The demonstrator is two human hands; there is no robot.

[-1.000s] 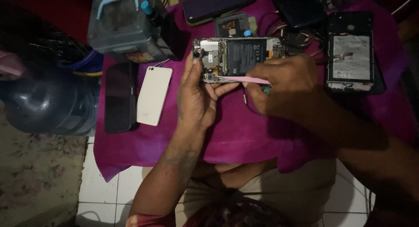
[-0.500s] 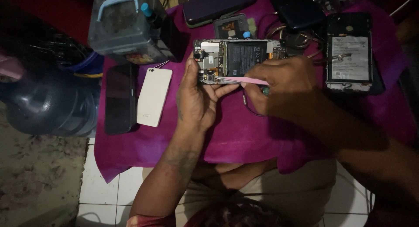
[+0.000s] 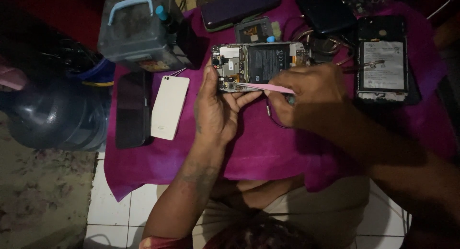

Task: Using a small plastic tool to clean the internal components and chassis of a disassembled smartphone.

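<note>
- Left hand (image 3: pixel 216 110) wrapped around the near left corner of an opened phone (image 3: pixel 258 64), thumb pressed up against its lower edge, fingers closed on it.
- Right hand (image 3: pixel 306 98) pinched narrow around a pink pry tool (image 3: pixel 268 88), tip lying along the phone's near edge, just beside the left thumb.
- Opened phone held over a magenta cloth (image 3: pixel 268 148), back cover off, dark battery and circuit board showing, long side running left to right.
- Just beyond the phone, a small dark frame part (image 3: pixel 254 31) and a purple phone case (image 3: pixel 239 7) at the far edge.
- To the right, a second opened phone (image 3: pixel 383 62) lying flat on the cloth, pale battery label up, well apart from both hands.
- Far right of centre, a dark cover (image 3: pixel 326 12), with coiled wire between it and the held phone.
- To the left, a white back cover (image 3: pixel 170 107) flat on the cloth, a black phone (image 3: pixel 130 110) just beside it on its left.
- Far left, a grey box with a light blue handle (image 3: pixel 136 28); nearer and further left, a large blue water jug (image 3: pixel 48 112) off the cloth.
- White floor tiles (image 3: pixel 120 215) at the near edge, below the hanging cloth.
</note>
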